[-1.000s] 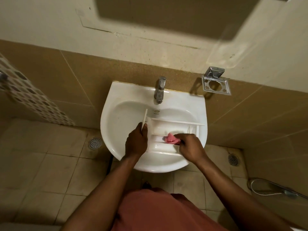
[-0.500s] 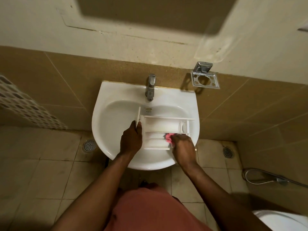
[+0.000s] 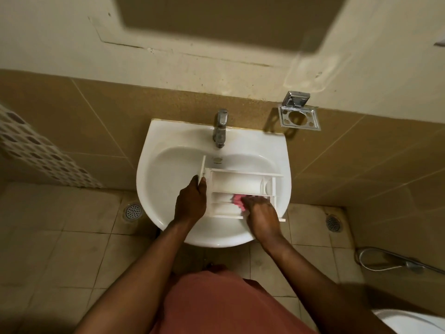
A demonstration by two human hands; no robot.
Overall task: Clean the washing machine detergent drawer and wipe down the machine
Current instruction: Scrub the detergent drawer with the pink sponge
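Detergent drawer (image 3: 236, 183) over the sink (image 3: 163, 169)
The right hand (image 3: 261, 215) hid most of the pink cloth (image 3: 237, 201) it gripped inside; the left hand (image 3: 190, 203) clasped the drawer's front end.

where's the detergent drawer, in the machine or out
Out: the detergent drawer lies in the sink, left hand gripping its front panel, right hand pressing a pink cloth into it.

White plastic detergent drawer (image 3: 237, 183), open side up, lies lengthwise across the basin of the sink (image 3: 166, 145). Its front panel is at the left end, standing on edge. One wide compartment on the far side, two narrow ones nearer. The left hand (image 3: 191, 203) grips the panel end. The pink cloth (image 3: 237, 200) is bunched in the middle compartment, held by the right hand (image 3: 261, 213).
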